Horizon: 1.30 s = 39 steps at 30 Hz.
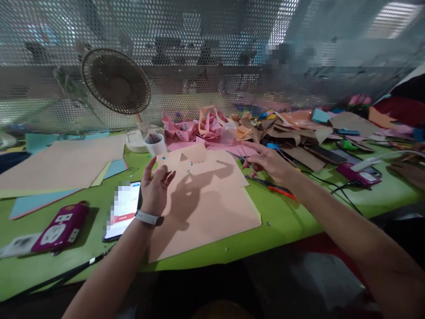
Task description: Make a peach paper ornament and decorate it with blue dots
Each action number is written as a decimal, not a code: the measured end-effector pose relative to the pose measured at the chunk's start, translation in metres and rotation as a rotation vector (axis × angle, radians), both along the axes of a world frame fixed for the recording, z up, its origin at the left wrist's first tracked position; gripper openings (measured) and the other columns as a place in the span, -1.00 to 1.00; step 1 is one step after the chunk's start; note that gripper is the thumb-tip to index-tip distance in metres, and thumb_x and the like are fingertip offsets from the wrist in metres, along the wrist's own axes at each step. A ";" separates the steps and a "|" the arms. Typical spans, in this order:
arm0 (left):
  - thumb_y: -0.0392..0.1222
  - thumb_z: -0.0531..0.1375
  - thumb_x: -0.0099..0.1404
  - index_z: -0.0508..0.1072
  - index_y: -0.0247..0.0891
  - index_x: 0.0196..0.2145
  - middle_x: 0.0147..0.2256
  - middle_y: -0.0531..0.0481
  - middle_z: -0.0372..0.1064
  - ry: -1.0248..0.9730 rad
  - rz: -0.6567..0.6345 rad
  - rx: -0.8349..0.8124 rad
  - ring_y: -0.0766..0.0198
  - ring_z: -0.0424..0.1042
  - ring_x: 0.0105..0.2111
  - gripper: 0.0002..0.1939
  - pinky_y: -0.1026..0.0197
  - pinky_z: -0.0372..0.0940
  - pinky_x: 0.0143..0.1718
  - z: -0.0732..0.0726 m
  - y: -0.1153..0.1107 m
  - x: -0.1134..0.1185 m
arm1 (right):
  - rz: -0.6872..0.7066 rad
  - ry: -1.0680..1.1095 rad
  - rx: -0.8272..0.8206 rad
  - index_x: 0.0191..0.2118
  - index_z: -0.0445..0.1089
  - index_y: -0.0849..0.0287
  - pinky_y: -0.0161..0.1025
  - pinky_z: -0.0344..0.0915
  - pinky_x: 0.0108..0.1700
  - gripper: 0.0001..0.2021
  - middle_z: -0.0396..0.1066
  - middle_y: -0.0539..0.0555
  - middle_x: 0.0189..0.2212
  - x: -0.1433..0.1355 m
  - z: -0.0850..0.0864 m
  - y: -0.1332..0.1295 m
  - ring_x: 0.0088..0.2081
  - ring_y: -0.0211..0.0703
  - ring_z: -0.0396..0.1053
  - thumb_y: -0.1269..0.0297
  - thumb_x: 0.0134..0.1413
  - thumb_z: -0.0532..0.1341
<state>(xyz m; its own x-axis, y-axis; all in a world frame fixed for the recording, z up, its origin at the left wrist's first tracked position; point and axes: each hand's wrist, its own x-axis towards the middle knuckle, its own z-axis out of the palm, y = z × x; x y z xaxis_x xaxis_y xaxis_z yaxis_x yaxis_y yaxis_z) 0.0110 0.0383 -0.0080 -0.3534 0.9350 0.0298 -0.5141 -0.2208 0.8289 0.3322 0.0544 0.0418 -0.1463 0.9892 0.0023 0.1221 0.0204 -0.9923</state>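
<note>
A grey perforated metal screen (186, 48) backs a long green-covered table (288, 217), where one round grey fan (116, 82) tilts behind one white plastic cup (159, 147). Two purple devices sit far apart, a white-labelled purple device (63, 227) at left and a cabled purple device (357, 176) at right. One large peach paper sheet (212, 221) lies between the person's hands, a smaller peach paper piece (227, 170) upon it; at least three tiny blue pieces (164, 158) (there may be more, too small to count surely) dot the area just beyond the left hand (156, 190). That hand hovers over the sheet's left side, fingers parted and loosely curled, around nothing that shows. Across from it, the right hand (262, 161) closes its fingers around one thin metal tool (236, 155) (scissors or tweezers, hard to tell), tip towards the smaller piece. A narrow green strip separates the sheet from the table's front edge; broader green runs rightward beneath the right forearm. One lit phone (128, 208) lies beside the left wrist.
</note>
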 end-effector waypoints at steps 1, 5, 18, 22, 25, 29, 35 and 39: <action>-0.29 0.38 -0.05 0.41 -0.12 -0.05 -0.42 0.18 0.41 0.003 0.004 0.004 0.41 0.47 -0.41 -0.44 0.18 0.40 -0.12 0.000 0.000 0.000 | -0.006 0.080 -0.030 -0.06 0.40 0.15 -0.24 0.48 -0.39 -0.63 0.53 0.01 -0.48 -0.004 0.003 0.002 -0.44 -0.17 0.51 0.35 -0.07 0.24; -0.27 0.38 -0.04 0.40 -0.11 -0.03 -0.41 0.18 0.41 0.007 0.022 0.010 0.41 0.47 -0.40 -0.43 0.17 0.38 -0.09 0.000 0.001 -0.002 | 0.068 0.329 -0.069 -0.18 0.44 0.17 -0.11 0.48 -0.11 -0.73 0.57 0.14 -0.23 -0.027 0.015 0.013 -0.14 -0.05 0.53 0.30 -0.03 0.13; -0.26 0.39 -0.04 0.41 -0.11 -0.04 -0.42 0.18 0.41 -0.015 0.041 0.020 0.42 0.47 -0.40 -0.44 0.17 0.39 -0.09 -0.001 0.002 -0.003 | -0.302 -0.182 0.256 -0.51 0.24 0.13 -0.36 0.16 -0.63 -0.67 0.31 -0.06 -0.66 -0.102 -0.038 0.083 -0.72 -0.36 0.16 0.06 0.22 0.11; -0.26 0.40 -0.03 0.43 -0.11 -0.05 -0.45 0.19 0.39 -0.017 0.044 0.026 0.42 0.46 -0.39 -0.45 0.16 0.38 -0.09 -0.002 0.002 -0.002 | -0.257 -0.288 0.289 -0.57 0.24 0.15 -0.34 0.18 -0.54 -0.67 0.35 -0.01 -0.63 -0.105 -0.052 0.080 -0.64 -0.30 0.28 0.15 0.19 0.14; -0.25 0.40 -0.03 0.43 -0.11 -0.05 -0.44 0.19 0.39 -0.003 0.036 0.021 0.41 0.46 -0.38 -0.46 0.16 0.37 -0.08 -0.002 0.001 -0.001 | -0.228 -0.353 0.318 -0.57 0.31 0.16 -0.32 0.21 -0.42 -0.73 0.41 0.04 -0.58 -0.101 -0.056 0.081 -0.49 -0.19 0.40 0.20 0.07 0.25; -0.26 0.40 -0.04 0.43 -0.12 -0.05 -0.44 0.18 0.39 -0.004 0.039 0.002 0.40 0.46 -0.38 -0.45 0.16 0.38 -0.09 -0.002 0.002 -0.001 | -0.152 -0.371 0.269 -0.57 0.39 0.18 -0.30 0.24 -0.40 -0.77 0.45 0.07 -0.60 -0.094 -0.063 0.087 -0.47 -0.11 0.44 0.21 -0.05 0.34; -0.28 0.40 -0.04 0.42 -0.11 -0.06 -0.42 0.18 0.39 0.000 0.032 -0.020 0.40 0.47 -0.40 -0.46 0.15 0.38 -0.09 -0.005 0.005 -0.002 | -0.137 -0.187 0.172 -0.44 0.44 0.21 -0.30 0.39 -0.39 -0.69 0.53 0.14 -0.50 -0.088 -0.078 0.093 -0.44 -0.14 0.51 0.05 0.12 0.21; -0.30 0.40 -0.04 0.42 -0.13 -0.07 -0.42 0.17 0.41 -0.011 0.035 -0.026 0.39 0.48 -0.40 -0.46 0.17 0.38 -0.11 -0.008 0.005 -0.002 | -0.118 -0.020 0.155 -0.32 0.43 0.21 -0.29 0.46 -0.26 -0.65 0.57 0.18 -0.33 -0.092 -0.088 0.094 -0.30 -0.15 0.55 -0.02 0.14 0.18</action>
<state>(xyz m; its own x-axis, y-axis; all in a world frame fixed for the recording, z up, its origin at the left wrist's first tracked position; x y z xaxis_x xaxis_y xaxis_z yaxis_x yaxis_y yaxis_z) 0.0093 0.0436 -0.0156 -0.3862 0.9224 0.0012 -0.5155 -0.2169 0.8290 0.2407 0.1487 -0.0465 -0.0314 0.9875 0.1545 0.1526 0.1575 -0.9757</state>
